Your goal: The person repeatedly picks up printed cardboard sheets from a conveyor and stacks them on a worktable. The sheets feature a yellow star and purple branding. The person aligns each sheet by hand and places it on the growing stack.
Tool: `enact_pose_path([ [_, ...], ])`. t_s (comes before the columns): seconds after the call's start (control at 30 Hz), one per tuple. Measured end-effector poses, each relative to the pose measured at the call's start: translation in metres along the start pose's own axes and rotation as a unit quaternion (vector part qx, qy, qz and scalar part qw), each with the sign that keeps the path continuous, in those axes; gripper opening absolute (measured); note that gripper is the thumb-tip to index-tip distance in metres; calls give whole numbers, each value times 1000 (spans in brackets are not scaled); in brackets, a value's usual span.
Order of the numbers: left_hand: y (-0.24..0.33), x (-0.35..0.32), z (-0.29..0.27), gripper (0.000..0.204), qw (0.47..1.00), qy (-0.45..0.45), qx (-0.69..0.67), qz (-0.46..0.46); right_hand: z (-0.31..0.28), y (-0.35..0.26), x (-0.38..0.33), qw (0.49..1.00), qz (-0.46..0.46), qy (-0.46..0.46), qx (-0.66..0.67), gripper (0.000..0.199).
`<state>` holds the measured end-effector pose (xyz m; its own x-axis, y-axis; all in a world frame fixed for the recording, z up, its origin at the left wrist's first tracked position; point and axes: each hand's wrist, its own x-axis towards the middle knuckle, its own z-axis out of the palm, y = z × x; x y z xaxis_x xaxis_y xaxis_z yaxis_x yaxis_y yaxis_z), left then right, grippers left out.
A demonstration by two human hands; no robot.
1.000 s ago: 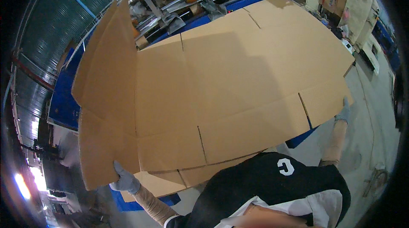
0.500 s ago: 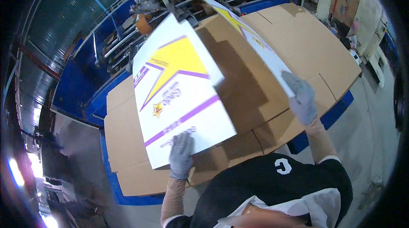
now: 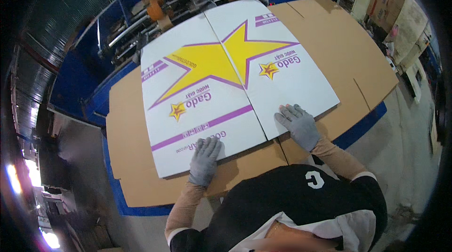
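From the head view we see the white printed carton sheet (image 3: 226, 82) lying flat on the brown cardboard stack (image 3: 127, 158), its long axis running from lower left to upper right. Our gloved left hand (image 3: 205, 160) and right hand (image 3: 297, 125) press open-palmed on its near edge.

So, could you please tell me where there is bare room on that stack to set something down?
Bare brown cardboard lies right of the white printed sheet, and a strip left of it. The near edge is crowded: left hand and right hand press there.
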<state>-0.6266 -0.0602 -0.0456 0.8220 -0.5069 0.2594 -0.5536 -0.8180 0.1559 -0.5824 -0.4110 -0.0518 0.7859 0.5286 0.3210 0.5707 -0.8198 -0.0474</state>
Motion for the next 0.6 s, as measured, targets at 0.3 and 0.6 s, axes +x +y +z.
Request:
enact_pose_path([
  [0.3,1,10,-14,51,999,-53,6,-9,-1,4,2,999,-36,1,1,42],
  [0.6,-8,104,-46,68,967,-205,-101,-115,-32,25,18,981,-171,-87,-34,39],
])
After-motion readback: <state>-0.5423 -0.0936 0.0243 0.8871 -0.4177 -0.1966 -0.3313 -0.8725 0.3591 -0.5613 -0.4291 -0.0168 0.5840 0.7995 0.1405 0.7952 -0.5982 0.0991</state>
